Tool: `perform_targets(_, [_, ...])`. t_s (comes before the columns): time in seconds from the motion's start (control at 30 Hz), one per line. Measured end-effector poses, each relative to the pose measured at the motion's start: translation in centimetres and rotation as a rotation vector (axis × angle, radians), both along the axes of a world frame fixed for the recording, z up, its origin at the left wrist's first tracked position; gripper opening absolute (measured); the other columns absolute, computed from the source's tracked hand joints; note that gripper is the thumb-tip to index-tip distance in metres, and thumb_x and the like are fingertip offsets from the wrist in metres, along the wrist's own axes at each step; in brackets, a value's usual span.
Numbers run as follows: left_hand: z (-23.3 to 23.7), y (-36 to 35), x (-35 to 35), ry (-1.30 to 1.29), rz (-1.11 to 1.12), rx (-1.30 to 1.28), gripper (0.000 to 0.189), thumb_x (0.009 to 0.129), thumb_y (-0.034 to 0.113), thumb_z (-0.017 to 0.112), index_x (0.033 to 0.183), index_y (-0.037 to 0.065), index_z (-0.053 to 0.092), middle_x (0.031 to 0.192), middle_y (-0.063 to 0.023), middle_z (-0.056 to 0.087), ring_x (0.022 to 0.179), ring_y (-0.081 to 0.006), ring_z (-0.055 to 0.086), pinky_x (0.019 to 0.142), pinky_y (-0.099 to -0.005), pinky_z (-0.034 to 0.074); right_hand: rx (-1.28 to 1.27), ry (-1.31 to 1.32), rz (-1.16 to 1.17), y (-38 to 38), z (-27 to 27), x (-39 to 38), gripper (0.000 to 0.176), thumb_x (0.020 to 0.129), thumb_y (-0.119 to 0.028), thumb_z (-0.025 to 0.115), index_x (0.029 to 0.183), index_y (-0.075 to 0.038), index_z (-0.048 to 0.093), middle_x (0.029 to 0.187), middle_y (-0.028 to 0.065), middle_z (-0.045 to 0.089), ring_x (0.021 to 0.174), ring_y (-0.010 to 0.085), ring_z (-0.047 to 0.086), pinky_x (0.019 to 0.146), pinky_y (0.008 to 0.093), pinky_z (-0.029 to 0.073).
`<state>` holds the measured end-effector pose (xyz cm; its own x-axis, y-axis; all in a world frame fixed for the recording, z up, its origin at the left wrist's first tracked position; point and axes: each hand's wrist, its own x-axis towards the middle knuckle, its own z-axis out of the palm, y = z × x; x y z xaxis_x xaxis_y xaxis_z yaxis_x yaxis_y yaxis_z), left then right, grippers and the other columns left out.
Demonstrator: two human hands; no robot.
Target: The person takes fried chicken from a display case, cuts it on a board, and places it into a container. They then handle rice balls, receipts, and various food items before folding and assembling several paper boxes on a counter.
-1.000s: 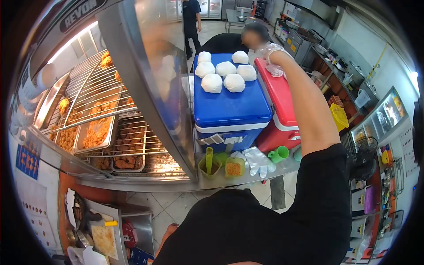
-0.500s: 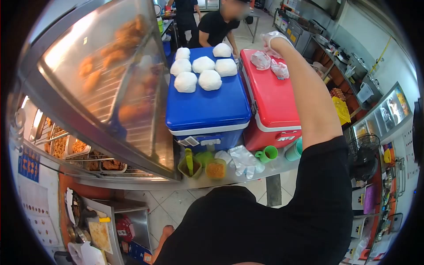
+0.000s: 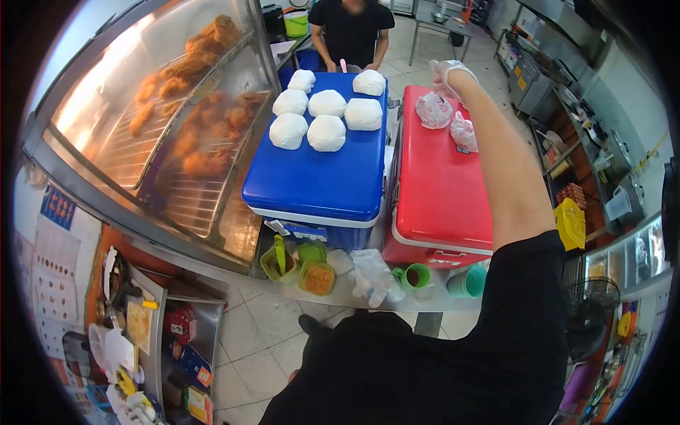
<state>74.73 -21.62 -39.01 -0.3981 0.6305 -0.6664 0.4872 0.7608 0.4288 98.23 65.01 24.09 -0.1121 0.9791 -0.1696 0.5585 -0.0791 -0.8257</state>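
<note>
Half a second on, the co-worker in a black shirt [image 3: 350, 32] had come up to the far end of the blue plastic cooler box [image 3: 319, 177], left of the red hard-plastic cooler box [image 3: 439, 191]. My right hand [image 3: 448, 72], in a thin clear glove, stayed over the red cooler's far edge. I could not tell whether its fingers were spread or closed on anything. My arm ran straight out above the red cooler's lid, I judged because that end lay far from me. 2 small clear plastic packets [image 3: 433, 110] sat on the lid's far end, just on my side of the hand and seemingly apart from it. The flat lid served as a shelf, as the blue one did for 6 white wrapped bundles [image 3: 326, 132]. My left hand was out of view.
</note>
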Motion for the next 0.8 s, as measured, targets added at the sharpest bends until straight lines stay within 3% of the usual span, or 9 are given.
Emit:
perform_targets(0.2, [1.5,-4.2,2.5,0.020,-0.112,-0.104,0.026,0.082,0.025,0.057,0.080,0.002,0.069,0.093,-0.0241,0.069,0.099,-0.0407,0.066,0.087,-0.0508,0.052,-0.012,0.044,0.133,1.8,-2.3,-1.5,0.055,0.099,-0.047,0.049,0.128,-0.002,0.057,0.121,0.0127,0.064,0.103,0.0242,0.066,0.079,0.0383,0.051])
perform_targets(0.37, [2.4,-5.3,1.6,0.162,-0.460,-0.151,0.027,0.082,0.025,0.056,0.080,0.002,0.069,0.093,-0.0247,0.069,0.099,-0.0408,0.066,0.086,-0.0508,0.052,-0.063,0.077,0.111,1.4,-1.8,-4.4,0.053,0.098,-0.050,0.050,0.118,-0.003,0.062,0.108,0.0114,0.069,0.096,0.0238,0.068,0.079,0.0388,0.052])
perform_targets(0.47, [8.9,-2.3,3.5,0.085,0.109,-0.068,0.028,0.083,0.026,0.054,0.080,0.003,0.069,0.094,-0.0248,0.069,0.097,-0.0409,0.066,0.086,-0.0499,0.052,-0.153,0.165,0.128,2.7,-2.5,-5.6,0.053,0.097,-0.053,0.052,0.110,-0.004,0.064,0.099,0.0092,0.070,0.092,0.0231,0.068,0.080,0.0397,0.053])
perform_targets(0.5, [9.1,-1.5,3.8,0.089,0.116,-0.065,0.028,0.083,0.026,0.054,0.080,0.003,0.069,0.094,-0.0248,0.069,0.097,-0.0409,0.066,0.086,-0.0499,0.052,-0.202,0.190,0.155,2.3,-2.2,-5.9,0.062,0.096,-0.058,0.051,0.127,-0.005,0.057,0.116,0.0113,0.067,0.103,0.0251,0.067,0.088,0.0405,0.052])
perform_targets(0.53, [8.4,-0.6,3.9,0.018,0.159,0.001,0.027,0.083,0.026,0.054,0.081,0.003,0.069,0.094,-0.0245,0.069,0.096,-0.0409,0.066,0.085,-0.0495,0.052,-0.192,0.198,0.177,1.5,-2.0,-7.1,0.062,0.096,-0.058,0.051,0.127,-0.005,0.057,0.116,0.0113,0.067,0.103,0.0251,0.067,0.088,0.0405,0.052])
perform_targets(0.6, [7.3,1.0,3.9,-0.043,0.206,0.087,0.027,0.083,0.025,0.053,0.081,0.004,0.069,0.094,-0.0243,0.069,0.095,-0.0409,0.066,0.085,-0.0491,0.052,-0.074,0.414,0.228,0.1,-2.2,-8.5,0.074,0.096,-0.063,0.048,0.146,-0.010,0.040,0.138,0.0136,0.055,0.118,0.0279,0.061,0.096,0.0411,0.048])
perform_targets(0.63, [6.8,1.4,4.3,-0.064,0.286,0.061,0.027,0.083,0.025,0.053,0.080,0.004,0.068,0.093,-0.0235,0.069,0.094,-0.0406,0.066,0.084,-0.0493,0.052,-0.141,0.401,0.323,-0.2,-1.6,-8.7,0.078,0.098,-0.064,0.043,0.157,-0.017,0.020,0.153,0.0141,0.040,0.128,0.0304,0.053,0.102,0.0421,0.044])
perform_targets(0.73, [7.6,2.9,4.4,-0.068,0.285,0.142,0.027,0.084,0.025,0.052,0.080,0.003,0.067,0.093,-0.0227,0.069,0.093,-0.0389,0.066,0.081,-0.0491,0.052,-0.167,0.528,0.357,-1.2,-1.8,-10.7,0.073,0.102,-0.059,0.037,0.158,-0.018,0.015,0.152,0.0143,0.041,0.127,0.0310,0.054,0.101,0.0432,0.044])
perform_targets(0.8, [12.9,5.1,4.9,-0.159,0.516,-0.066,0.026,0.083,0.027,0.055,0.079,0.004,0.067,0.094,-0.0228,0.069,0.093,-0.0397,0.066,0.082,-0.0488,0.053,-0.201,0.585,0.359,-1.8,-1.7,-12.0,0.078,0.099,-0.064,0.039,0.158,-0.019,0.013,0.152,0.0160,0.041,0.127,0.0340,0.053,0.099,0.0448,0.045])
